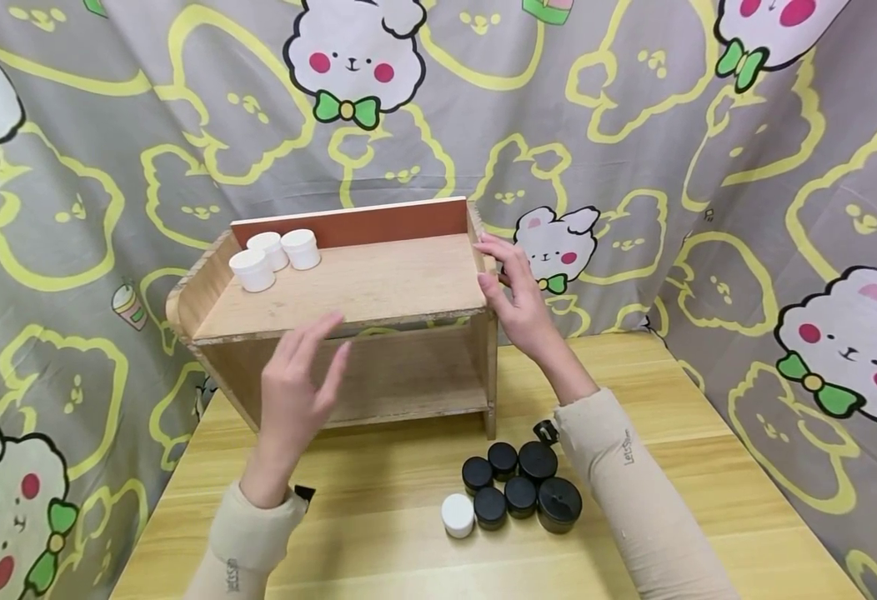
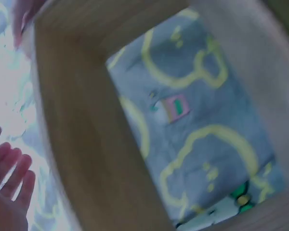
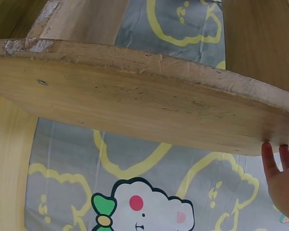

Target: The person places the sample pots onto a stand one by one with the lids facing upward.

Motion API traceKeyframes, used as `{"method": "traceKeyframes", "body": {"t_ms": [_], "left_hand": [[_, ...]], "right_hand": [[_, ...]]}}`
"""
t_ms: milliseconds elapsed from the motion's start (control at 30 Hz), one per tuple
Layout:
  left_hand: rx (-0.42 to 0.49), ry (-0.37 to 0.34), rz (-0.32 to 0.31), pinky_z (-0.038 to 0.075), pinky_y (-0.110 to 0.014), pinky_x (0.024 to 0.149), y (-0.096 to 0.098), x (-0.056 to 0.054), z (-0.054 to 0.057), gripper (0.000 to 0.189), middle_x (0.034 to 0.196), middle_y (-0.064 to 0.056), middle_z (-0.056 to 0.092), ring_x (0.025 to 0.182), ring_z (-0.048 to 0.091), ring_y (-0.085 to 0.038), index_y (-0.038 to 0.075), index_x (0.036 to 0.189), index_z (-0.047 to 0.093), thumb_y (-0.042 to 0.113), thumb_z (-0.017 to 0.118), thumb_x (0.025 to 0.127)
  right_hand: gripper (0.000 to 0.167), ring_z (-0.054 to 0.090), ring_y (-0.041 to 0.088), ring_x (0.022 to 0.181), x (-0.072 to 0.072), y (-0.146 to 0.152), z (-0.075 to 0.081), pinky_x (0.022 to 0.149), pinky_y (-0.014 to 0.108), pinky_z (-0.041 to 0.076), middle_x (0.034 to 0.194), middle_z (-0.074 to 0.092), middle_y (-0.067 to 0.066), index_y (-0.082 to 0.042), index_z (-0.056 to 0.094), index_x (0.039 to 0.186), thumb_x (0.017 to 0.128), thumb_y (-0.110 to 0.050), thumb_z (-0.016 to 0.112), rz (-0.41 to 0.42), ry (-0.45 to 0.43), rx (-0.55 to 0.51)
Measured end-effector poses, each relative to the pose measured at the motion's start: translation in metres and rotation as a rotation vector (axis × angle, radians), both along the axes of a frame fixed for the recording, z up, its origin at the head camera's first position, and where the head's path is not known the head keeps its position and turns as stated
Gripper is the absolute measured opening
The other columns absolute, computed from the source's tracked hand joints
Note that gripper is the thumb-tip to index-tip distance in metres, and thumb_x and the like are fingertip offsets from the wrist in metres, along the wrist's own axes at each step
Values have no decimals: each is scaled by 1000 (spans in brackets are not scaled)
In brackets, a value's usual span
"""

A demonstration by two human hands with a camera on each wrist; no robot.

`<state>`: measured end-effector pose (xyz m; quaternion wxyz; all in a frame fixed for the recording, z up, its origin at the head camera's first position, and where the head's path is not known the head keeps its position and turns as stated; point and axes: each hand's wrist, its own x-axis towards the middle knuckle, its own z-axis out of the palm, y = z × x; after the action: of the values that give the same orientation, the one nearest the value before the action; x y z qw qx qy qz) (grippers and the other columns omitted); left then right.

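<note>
A small wooden shelf [image 1: 378, 287] stands on the table, with three white jars [image 1: 300, 250] grouped at the left of its top board. My left hand [image 1: 296, 383] is raised in front of the shelf's front edge, fingers extended and holding nothing; in the left wrist view the same hand [image 2: 9, 192] appears at the lower left, beside the shelf frame. At the shelf's right end, my right hand [image 1: 521, 300] touches the side panel. Fingertips [image 3: 267, 149] rest against the outer face of that panel [image 3: 159, 103] in the right wrist view.
Several jars with black lids [image 1: 520, 497] cluster on the wooden table [image 1: 378, 533], right of centre, near the right forearm. One white jar [image 1: 458, 515] stands at their left. A patterned grey curtain [image 1: 438, 108] hangs behind and at both sides.
</note>
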<state>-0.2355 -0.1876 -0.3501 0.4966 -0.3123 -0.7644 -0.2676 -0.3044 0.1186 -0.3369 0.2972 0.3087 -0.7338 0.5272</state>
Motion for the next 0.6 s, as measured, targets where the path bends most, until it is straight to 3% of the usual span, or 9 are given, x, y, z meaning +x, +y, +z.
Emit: {"method": "traceKeyframes", "body": {"t_ms": [100,200,300,433,600], "left_hand": [[-46,47,-53,50,-23,104,7,4,-20,31,116,-19,74,99,70,-35,-2,123,70,12,64,97],[-96,3,-128,49,-20,105,15,8,-45,28,114,-17,75,98,71,-32,-2,121,71,15,63,100],[-169,-117,-173,51,-22,104,19,15,-73,31,117,-12,74,102,71,-27,1,125,69,21,62,102],[-281,-267,-196,57,-36,101,22,23,-106,39,122,-8,73,109,70,-23,3,130,66,19,72,95],[-384,-523,-241,56,-45,102,27,29,-130,46,129,-3,71,118,68,-21,9,136,64,20,76,93]], "right_hand": [[41,39,41,145,12,-2,10,107,65,44,157,39,25,7,49,142,102,2,50,7,-9,3],[39,39,39,145,19,-3,15,107,65,44,157,39,25,7,49,142,104,-2,51,8,-12,6],[39,39,39,145,21,-3,16,108,64,43,157,39,24,6,49,142,104,-2,51,9,-12,5],[40,40,39,145,20,-3,15,108,64,44,157,39,25,7,49,142,102,2,50,16,-13,2],[40,40,40,144,19,-3,15,107,64,44,156,40,25,8,49,142,102,2,50,14,-8,5]]}}
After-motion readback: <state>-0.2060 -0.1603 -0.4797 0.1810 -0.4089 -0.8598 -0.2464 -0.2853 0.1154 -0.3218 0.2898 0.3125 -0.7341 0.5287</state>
